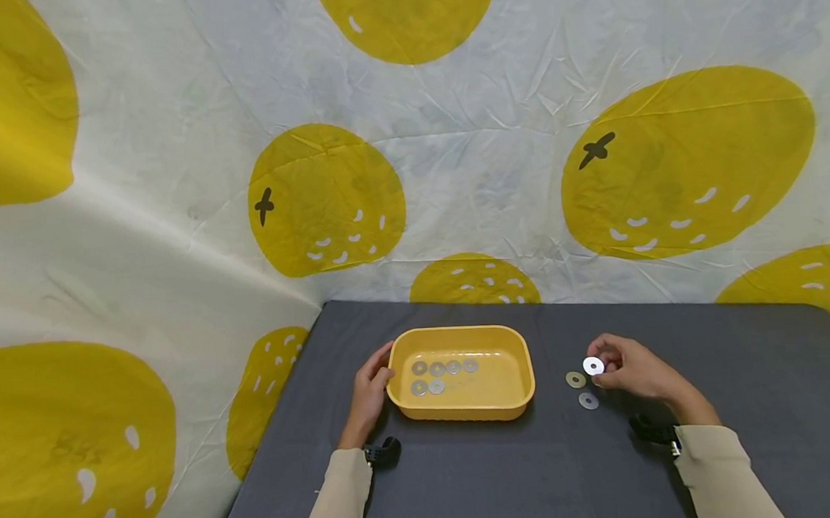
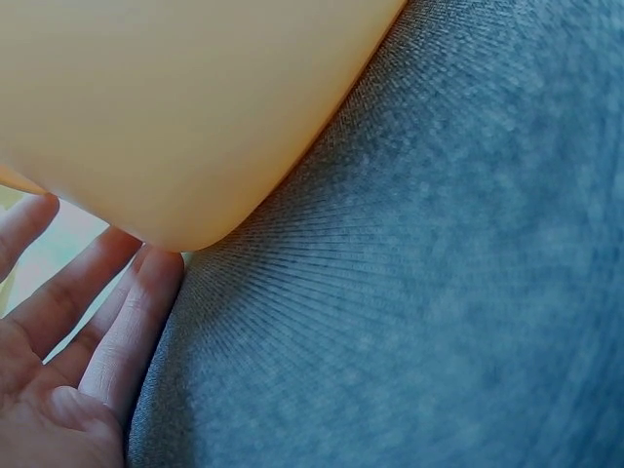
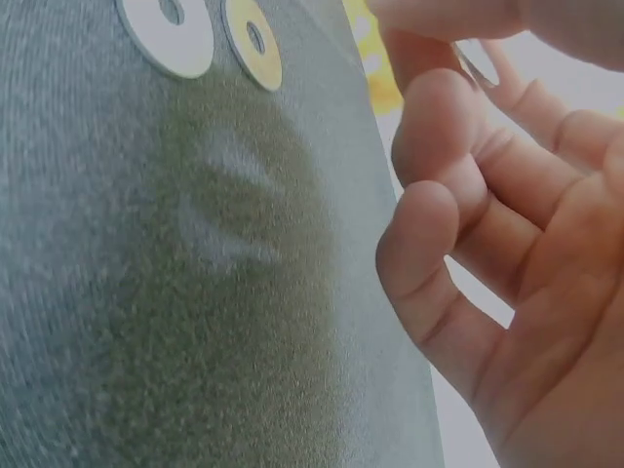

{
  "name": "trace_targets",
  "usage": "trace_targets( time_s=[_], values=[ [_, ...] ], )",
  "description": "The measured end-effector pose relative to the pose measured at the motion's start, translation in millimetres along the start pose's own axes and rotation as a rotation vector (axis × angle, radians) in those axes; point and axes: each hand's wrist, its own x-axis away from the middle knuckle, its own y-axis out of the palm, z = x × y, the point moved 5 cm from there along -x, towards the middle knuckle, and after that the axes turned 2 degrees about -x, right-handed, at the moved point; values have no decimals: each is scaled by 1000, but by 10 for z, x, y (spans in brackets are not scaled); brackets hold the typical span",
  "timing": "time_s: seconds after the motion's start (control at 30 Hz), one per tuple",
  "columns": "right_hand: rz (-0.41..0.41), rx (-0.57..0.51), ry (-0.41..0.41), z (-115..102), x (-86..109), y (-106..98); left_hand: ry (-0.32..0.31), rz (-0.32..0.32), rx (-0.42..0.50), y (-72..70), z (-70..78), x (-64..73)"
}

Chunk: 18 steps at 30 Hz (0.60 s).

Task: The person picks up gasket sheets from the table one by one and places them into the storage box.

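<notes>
My left hand [image 1: 368, 392] rests against the left end of a yellow plastic tray [image 1: 467, 408]. In the left wrist view, its nearly straight fingers [image 2: 127, 336] touch the tray's outer side. Several metal washers [image 1: 419, 367] lie flat in the tray's left half, in two rows. To the right of the tray, my right hand [image 1: 636, 368] pinches a shiny washer [image 1: 598, 361] between thumb and fingers, tilted up above the table. Just left of and below that hand lie a yellowish washer [image 1: 569, 379] and a silver washer [image 1: 584, 398].
A dark grey cloth [image 1: 471, 477] covers the table. Behind and to the left hangs a white curtain [image 1: 483, 199] with big yellow fruit prints. Each wrist wears a black strap [image 1: 384, 452] near a beige sleeve [image 1: 337, 493].
</notes>
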Motion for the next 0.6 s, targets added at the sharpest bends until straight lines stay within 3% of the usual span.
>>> trace_targets(
  time_s=[0.6],
  values=[
    [158,140,-1,-126,-43,-48,-2,0,-3,12,20,-2]
  ],
)
